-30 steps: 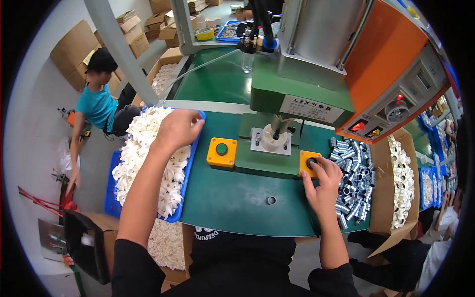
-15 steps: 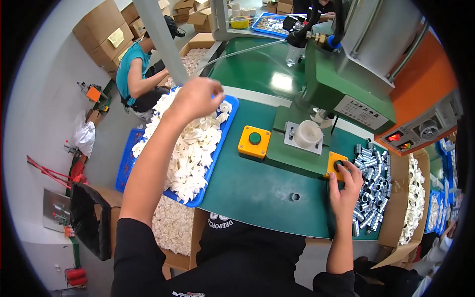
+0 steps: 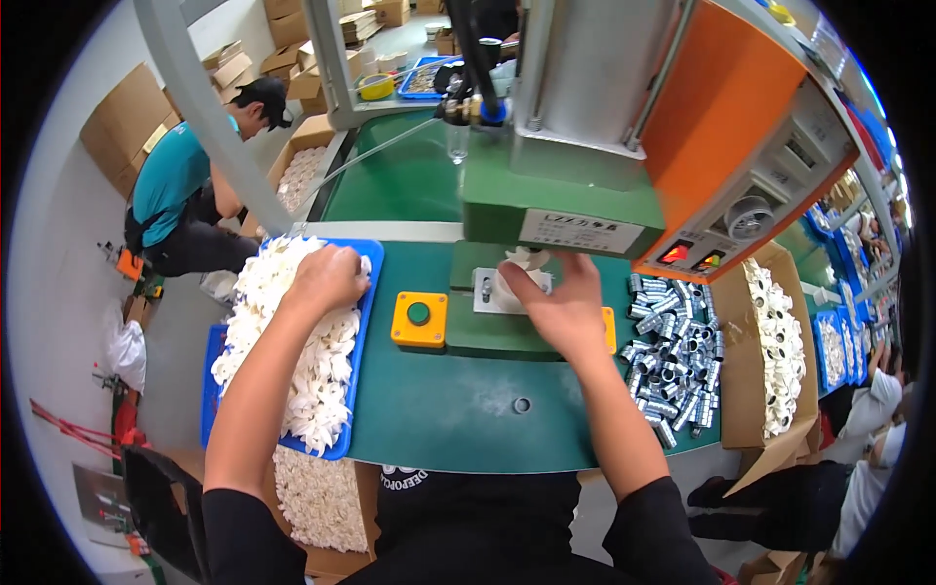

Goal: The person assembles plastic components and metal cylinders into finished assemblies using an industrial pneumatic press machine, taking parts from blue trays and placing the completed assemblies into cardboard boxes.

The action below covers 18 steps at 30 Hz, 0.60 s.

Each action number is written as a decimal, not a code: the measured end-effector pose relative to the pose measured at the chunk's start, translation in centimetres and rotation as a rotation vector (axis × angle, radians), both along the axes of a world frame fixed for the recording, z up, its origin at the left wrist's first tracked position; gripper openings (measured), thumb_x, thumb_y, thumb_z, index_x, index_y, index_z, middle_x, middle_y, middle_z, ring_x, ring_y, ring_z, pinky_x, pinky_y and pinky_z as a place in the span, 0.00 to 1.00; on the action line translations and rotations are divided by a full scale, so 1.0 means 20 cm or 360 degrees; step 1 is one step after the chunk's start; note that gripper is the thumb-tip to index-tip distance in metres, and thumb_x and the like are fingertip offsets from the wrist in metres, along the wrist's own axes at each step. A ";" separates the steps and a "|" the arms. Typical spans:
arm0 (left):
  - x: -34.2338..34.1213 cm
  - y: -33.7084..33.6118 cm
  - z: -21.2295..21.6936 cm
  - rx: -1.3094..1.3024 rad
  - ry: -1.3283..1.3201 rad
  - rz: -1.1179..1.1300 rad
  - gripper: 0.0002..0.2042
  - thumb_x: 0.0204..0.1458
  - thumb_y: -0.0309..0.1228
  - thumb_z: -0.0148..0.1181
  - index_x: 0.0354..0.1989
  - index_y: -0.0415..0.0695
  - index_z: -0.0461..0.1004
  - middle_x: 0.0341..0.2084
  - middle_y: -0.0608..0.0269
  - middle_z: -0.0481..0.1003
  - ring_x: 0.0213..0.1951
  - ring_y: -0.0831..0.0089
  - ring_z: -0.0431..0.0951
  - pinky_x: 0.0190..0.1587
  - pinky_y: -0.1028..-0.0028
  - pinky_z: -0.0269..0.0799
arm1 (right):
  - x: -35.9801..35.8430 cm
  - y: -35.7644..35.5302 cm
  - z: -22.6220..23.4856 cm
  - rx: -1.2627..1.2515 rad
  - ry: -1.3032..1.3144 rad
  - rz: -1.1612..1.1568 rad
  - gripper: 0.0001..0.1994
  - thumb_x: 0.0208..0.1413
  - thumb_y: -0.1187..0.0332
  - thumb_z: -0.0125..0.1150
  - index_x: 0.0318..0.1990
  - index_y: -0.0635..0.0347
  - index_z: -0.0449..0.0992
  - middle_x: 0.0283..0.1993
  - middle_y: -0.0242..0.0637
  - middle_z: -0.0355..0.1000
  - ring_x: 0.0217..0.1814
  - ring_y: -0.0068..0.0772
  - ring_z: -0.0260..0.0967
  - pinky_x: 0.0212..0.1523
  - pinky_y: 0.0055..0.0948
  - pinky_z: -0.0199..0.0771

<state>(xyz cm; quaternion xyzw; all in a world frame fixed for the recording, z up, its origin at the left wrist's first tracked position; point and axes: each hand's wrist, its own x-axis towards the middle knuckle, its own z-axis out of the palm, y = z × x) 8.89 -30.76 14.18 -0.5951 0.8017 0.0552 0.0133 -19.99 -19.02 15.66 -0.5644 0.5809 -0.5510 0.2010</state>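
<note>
My left hand [image 3: 330, 278] is closed, curled down over a heap of white petal-shaped plastic pieces [image 3: 317, 375] in a blue tray [image 3: 361, 336]; its fingertips and anything they hold are hidden. Under the green press head [image 3: 492, 210], my right hand [image 3: 567, 307] reaches in with thumb and fingers spread apart. Between them shows a white plastic piece [image 3: 526, 257], just above the white round holder [image 3: 506, 295] on its metal plate. The hand partly covers the holder, and its fingertips are blurred. No firm grip on the piece can be seen.
A yellow button box [image 3: 419, 320] stands left of the press base; another [image 3: 609, 330] is partly behind my right hand. Metal sleeves [image 3: 673, 356] lie piled at right, beside a carton [image 3: 756, 390]. One metal sleeve [image 3: 523, 405] stands near the front edge. Another person [image 3: 185, 185] sits far left.
My right hand has left the right button box and moved up and left to the holder under the press head. My left hand has come down onto the white pieces. The view has shifted.
</note>
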 end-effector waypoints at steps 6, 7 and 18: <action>0.03 -0.02 -0.06 -0.0059 0.0095 -0.0099 0.11 0.47 0.36 0.75 0.33 0.42 0.86 0.33 0.46 0.83 0.40 0.49 0.84 0.45 0.56 0.79 | -0.09 -0.02 -0.07 -0.0057 0.0573 -0.0047 0.24 0.50 0.57 0.77 0.52 0.61 0.81 0.47 0.44 0.81 0.56 0.50 0.73 0.58 0.39 0.72; 0.08 -0.03 -0.08 -0.0069 0.0108 -0.0116 0.11 0.46 0.36 0.76 0.33 0.42 0.86 0.32 0.46 0.83 0.40 0.49 0.84 0.45 0.56 0.79 | -0.11 0.00 -0.09 -0.0053 0.0574 -0.0067 0.24 0.50 0.57 0.77 0.52 0.61 0.81 0.47 0.44 0.81 0.56 0.50 0.73 0.58 0.39 0.72; 0.04 0.00 0.12 0.0085 0.0471 -0.0110 0.13 0.48 0.33 0.75 0.38 0.38 0.83 0.32 0.52 0.83 0.38 0.56 0.84 0.45 0.62 0.78 | -1.19 0.60 0.11 0.0021 0.0835 -0.1262 0.27 0.51 0.58 0.78 0.56 0.63 0.79 0.60 0.52 0.74 0.65 0.52 0.69 0.66 0.44 0.67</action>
